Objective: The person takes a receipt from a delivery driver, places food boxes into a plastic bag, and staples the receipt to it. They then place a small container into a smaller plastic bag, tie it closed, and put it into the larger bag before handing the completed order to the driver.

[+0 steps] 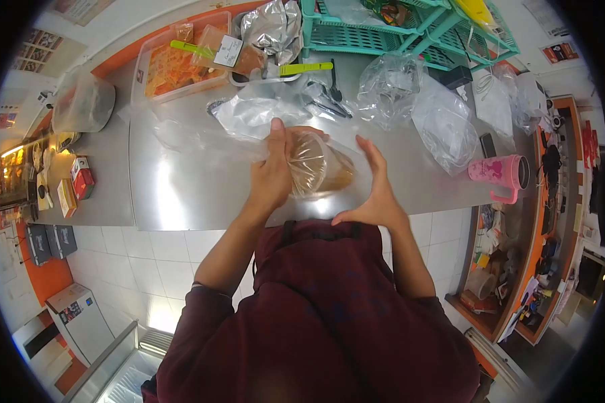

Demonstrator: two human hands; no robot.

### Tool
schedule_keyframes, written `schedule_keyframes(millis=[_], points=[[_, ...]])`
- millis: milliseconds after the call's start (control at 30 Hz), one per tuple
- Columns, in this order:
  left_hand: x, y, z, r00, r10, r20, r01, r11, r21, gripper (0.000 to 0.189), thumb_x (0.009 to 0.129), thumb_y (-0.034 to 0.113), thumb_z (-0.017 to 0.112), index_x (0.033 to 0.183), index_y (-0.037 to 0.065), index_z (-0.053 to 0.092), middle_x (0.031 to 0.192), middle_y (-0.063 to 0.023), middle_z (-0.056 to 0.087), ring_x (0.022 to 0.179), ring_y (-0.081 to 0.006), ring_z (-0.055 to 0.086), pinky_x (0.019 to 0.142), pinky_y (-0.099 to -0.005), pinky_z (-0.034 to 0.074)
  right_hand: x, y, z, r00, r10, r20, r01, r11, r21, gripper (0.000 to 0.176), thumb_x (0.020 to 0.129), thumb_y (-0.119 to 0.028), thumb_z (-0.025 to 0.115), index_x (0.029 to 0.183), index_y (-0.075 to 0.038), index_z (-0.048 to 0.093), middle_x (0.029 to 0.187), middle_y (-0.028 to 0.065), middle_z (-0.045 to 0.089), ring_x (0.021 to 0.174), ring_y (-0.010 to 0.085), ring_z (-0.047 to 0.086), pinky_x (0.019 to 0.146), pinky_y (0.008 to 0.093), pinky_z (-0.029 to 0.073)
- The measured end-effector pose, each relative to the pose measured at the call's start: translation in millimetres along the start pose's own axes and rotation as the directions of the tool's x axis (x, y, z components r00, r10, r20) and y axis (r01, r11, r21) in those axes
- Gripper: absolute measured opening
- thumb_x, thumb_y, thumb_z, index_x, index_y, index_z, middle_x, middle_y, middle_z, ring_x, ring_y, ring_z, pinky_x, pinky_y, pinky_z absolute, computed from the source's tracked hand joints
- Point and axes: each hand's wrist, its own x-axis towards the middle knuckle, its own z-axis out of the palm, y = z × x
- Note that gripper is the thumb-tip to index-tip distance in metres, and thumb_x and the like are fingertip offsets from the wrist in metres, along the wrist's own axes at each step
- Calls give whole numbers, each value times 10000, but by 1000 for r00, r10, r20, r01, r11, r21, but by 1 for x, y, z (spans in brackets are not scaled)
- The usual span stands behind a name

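Note:
A round tub with brown contents (339,171), covered in clear plastic, is tilted on its side just over the steel table. My left hand (272,168) grips its left end, thumb pointing up, where the plastic is pulled into folds. Some of those fingers are hidden behind the tub. To the right, my right hand (378,191) is spread with thumb and fingers apart, near the tub but not closed on it. Loose clear plastic (208,141) trails leftward from my left hand. Just beyond the tub lies a shiny silvery bag (255,111).
Beyond stand a clear bin of orange packets (175,67) and teal baskets (363,37). Clear plastic bags (444,124) and a pink tumbler (494,169) are on the right. Small boxes (81,178) stand at left. The steel table's front edge (175,225) runs before my body.

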Motion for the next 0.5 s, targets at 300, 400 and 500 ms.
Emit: schedule_keyframes(millis=[300,400,500], points=[[-18,76,15,743,192,641,-669,233,706,619,1085,493,209,1467,98,494,1597,-125,309,1482,-299,218,1214,-444,178,-9,-26,56,745,584,324,-328,-103,939,722,977,-646,429,1257,11,536,1076,186,619,1052,247,627,840,406,535],[-15,83,14,680,28,733,-610,577,544,554,1040,437,404,1487,117,477,1466,-102,505,1352,-305,455,1196,-449,221,-2,-44,53,634,700,330,-433,-33,901,597,997,-588,442,1129,-18,557,923,116,605,861,200,605,655,348,493],[-23,65,1,792,-29,610,-284,866,411,495,958,281,533,1419,99,546,1333,-119,604,1252,-322,563,1139,-463,314,9,-50,53,520,789,328,-553,19,833,500,1017,-530,456,1001,-46,577,770,46,591,670,153,583,470,290,450]])
